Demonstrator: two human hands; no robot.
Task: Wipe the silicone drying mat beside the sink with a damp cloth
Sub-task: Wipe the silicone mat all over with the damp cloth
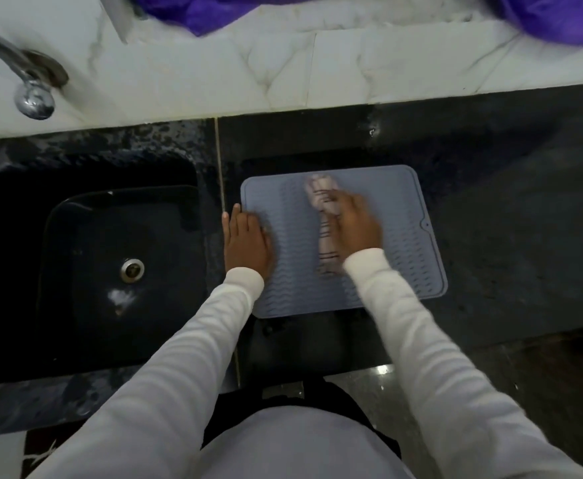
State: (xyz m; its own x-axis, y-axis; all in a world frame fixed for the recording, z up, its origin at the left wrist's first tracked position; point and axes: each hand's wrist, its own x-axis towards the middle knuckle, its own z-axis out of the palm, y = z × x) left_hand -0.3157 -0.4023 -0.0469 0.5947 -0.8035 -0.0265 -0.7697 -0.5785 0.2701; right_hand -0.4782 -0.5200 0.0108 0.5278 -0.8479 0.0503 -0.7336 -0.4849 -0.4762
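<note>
Under the right hand (355,224), whose fingers press a soft, rolled striped cloth (328,243) onto the floppy grey silicone mat (404,202), the flat left hand (247,242) pins its slippery near edge.

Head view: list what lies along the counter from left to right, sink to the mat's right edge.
Sink → left hand pressing the mat's left edge → cloth → right hand on the cloth → bare right part of the mat.

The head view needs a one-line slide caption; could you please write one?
Right hand rubs a striped cloth over the grey drying mat while the left hand presses its sink-side edge.
</note>
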